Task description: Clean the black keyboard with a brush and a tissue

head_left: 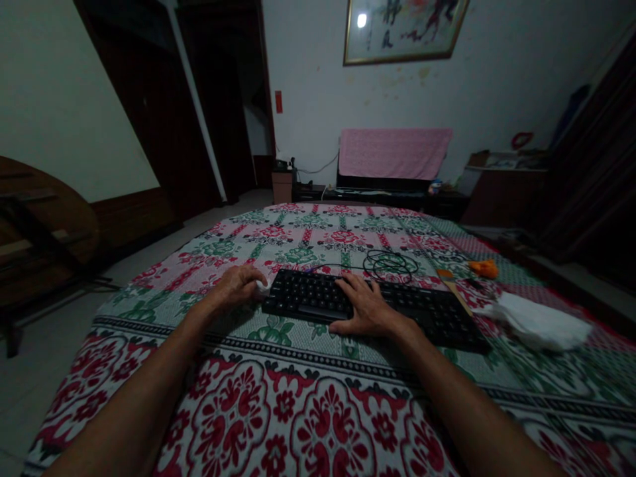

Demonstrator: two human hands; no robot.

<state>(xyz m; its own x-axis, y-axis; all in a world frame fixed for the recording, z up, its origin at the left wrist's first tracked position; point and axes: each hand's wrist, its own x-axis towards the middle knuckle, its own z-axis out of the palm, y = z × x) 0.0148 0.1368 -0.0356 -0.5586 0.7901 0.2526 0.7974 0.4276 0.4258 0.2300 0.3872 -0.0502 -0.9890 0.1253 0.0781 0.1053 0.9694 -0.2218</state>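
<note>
A black keyboard (422,308) lies across a table covered with a red, green and white flowered cloth (278,397). My right hand (365,308) rests flat on the keys near the keyboard's middle, fingers stretched out. My left hand (238,286) sits at the keyboard's left end with its fingers curled round a small white thing (262,287), perhaps a wipe or cloth, pressed against the keyboard's edge. The keyboard's black cable (390,265) lies coiled behind it.
A crumpled white cloth (539,321) lies at the right of the table, an orange object (484,268) behind it. A wooden strip (457,295) pokes out beyond the keyboard. A pink-draped cabinet (395,154) stands at the far wall, dark furniture at left.
</note>
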